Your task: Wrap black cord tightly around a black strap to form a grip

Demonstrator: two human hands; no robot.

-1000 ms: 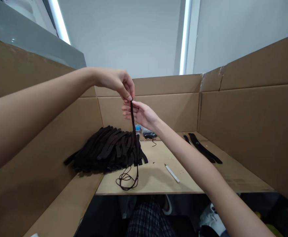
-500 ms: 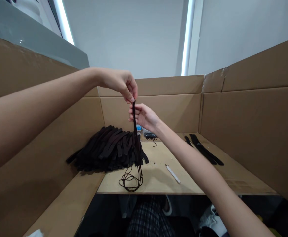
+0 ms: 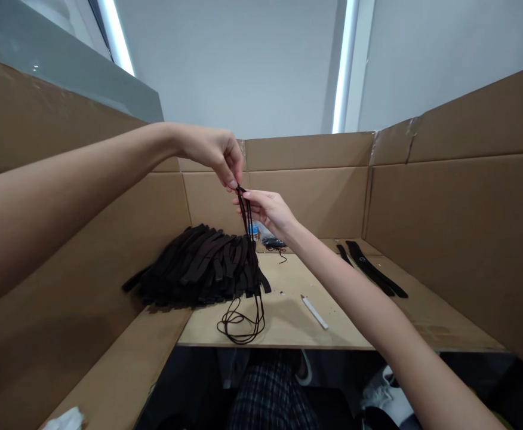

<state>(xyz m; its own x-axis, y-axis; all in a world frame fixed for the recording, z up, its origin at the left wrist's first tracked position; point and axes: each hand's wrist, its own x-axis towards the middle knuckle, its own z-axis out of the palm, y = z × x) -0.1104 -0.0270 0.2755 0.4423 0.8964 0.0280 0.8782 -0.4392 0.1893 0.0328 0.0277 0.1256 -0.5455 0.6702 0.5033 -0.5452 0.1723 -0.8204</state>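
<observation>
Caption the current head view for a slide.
Left hand pinches dark cord, right hand at its strands, near a heap of black strips.

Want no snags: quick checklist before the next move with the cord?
1. Left hand grips cord: ok, pinching its top end.
2. Right hand on cord: ok, fingertips at the strands just below the left hand.
3. Lower loops free of crossings: not ok, they cross one another.
4. Loops off the table: cannot tell; contact isn't clear.
5. Cord clear of black strap pile: cannot tell; strands pass in front of its right end.
6. White stick clear of loops: ok, lies apart, to their right.
</observation>
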